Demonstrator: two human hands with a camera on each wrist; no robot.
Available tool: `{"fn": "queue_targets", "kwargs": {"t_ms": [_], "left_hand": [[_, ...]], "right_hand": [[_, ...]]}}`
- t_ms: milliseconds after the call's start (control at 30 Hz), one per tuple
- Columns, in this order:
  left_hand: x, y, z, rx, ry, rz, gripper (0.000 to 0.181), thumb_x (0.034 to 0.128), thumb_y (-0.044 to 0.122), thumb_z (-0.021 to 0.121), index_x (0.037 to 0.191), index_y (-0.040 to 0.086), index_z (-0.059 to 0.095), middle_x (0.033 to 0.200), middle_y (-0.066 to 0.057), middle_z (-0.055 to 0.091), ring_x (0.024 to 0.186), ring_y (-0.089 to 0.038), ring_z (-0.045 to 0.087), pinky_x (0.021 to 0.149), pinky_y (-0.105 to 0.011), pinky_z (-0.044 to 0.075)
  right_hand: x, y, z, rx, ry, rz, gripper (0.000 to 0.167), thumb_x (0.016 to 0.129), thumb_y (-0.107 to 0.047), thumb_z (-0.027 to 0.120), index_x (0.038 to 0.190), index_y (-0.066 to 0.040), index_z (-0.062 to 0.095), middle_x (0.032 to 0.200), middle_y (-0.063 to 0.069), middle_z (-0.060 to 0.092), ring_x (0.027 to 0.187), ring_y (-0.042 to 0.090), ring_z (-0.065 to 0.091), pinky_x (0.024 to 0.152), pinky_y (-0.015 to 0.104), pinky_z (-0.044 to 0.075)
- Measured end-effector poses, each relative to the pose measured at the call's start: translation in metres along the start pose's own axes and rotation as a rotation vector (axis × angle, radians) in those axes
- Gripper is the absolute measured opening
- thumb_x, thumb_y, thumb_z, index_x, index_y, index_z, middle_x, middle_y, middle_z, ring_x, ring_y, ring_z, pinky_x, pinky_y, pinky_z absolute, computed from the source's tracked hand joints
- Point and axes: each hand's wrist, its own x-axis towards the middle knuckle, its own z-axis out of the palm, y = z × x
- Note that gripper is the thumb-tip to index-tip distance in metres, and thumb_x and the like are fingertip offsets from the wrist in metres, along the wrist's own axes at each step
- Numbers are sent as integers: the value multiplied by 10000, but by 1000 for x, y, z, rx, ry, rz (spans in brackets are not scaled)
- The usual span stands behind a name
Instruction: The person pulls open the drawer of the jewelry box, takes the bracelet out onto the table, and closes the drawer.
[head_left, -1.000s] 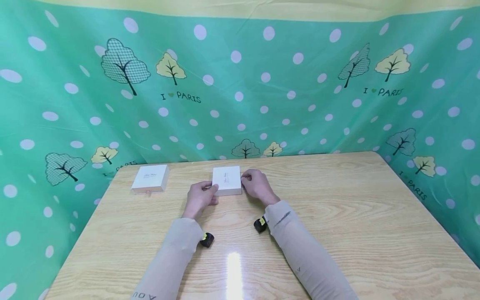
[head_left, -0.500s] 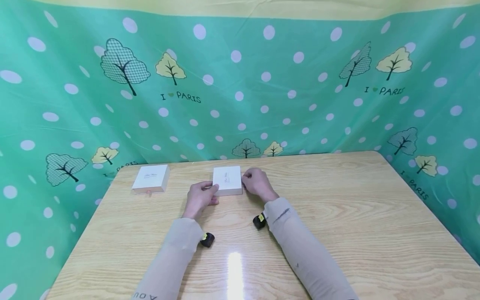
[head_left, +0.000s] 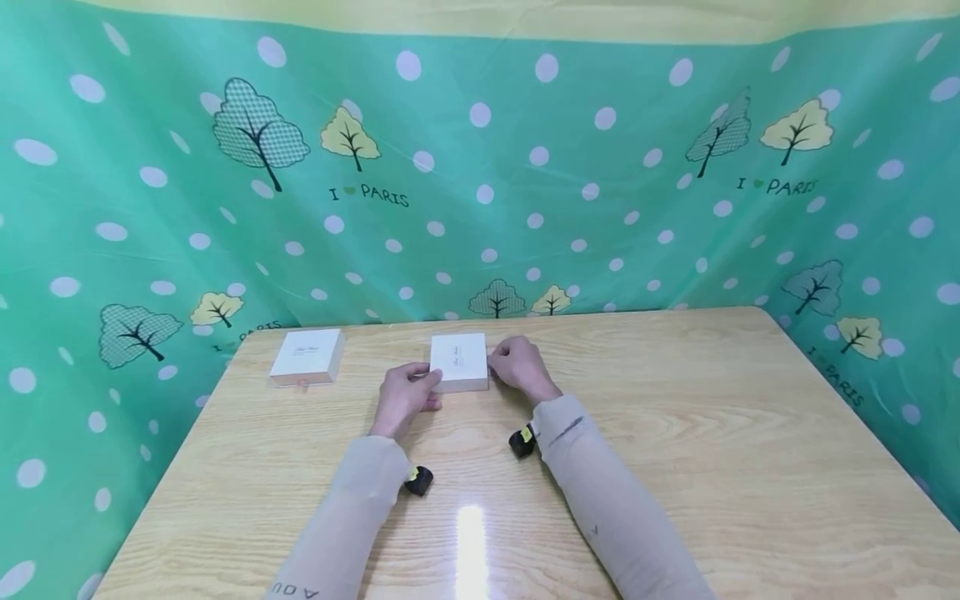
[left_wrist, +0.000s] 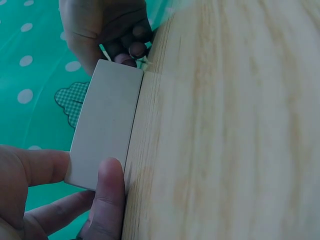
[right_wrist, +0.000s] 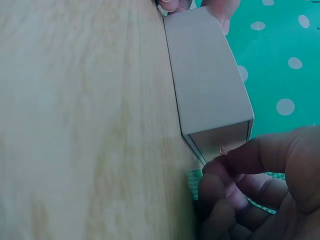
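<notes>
A small white box with dark lettering [head_left: 459, 357] lies flat near the table's back edge, its side also showing in the left wrist view [left_wrist: 107, 115] and right wrist view [right_wrist: 210, 75]. Thumb and fingers of the left hand [head_left: 401, 398] grip its left end. At the opposite end, the right hand [head_left: 521, 367] has curled fingers, and its thumb and finger [right_wrist: 240, 160] pinch a small pinkish tab [right_wrist: 222, 149] on the box's end face. That end face looks slightly recessed inside the outer sleeve. The tab is mostly hidden by the fingertips.
A second white box [head_left: 307, 354], with a pinkish tab at its front, lies at the table's back left. The wooden table [head_left: 675, 433] meets a green dotted curtain [head_left: 525, 242] behind. Black devices [head_left: 419, 481] sit at both wrists.
The head view has shifted slightly. Both hands keep their places at the box, with no clear movement of it.
</notes>
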Motion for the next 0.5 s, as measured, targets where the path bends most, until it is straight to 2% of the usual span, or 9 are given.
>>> {"fn": "queue_targets", "kwargs": {"t_ms": [133, 500], "left_hand": [[-1, -1, 1, 10, -3, -4, 434, 931, 179, 625, 1311, -5, 525, 929, -158, 633, 629, -192, 665, 654, -333, 587], [0, 0, 1, 24, 9, 16, 432, 927, 182, 627, 1303, -10, 535, 951, -172, 646, 631, -202, 673, 646, -328, 586]], "right_hand": [[-1, 3, 1, -5, 4, 9, 160, 898, -186, 602, 796, -118, 705, 779, 45, 629, 637, 172, 550, 509, 257, 446], [1, 6, 0, 10, 38, -36, 176, 896, -193, 610, 829, -100, 744, 766, 47, 657, 651, 169, 563, 517, 253, 452]]}}
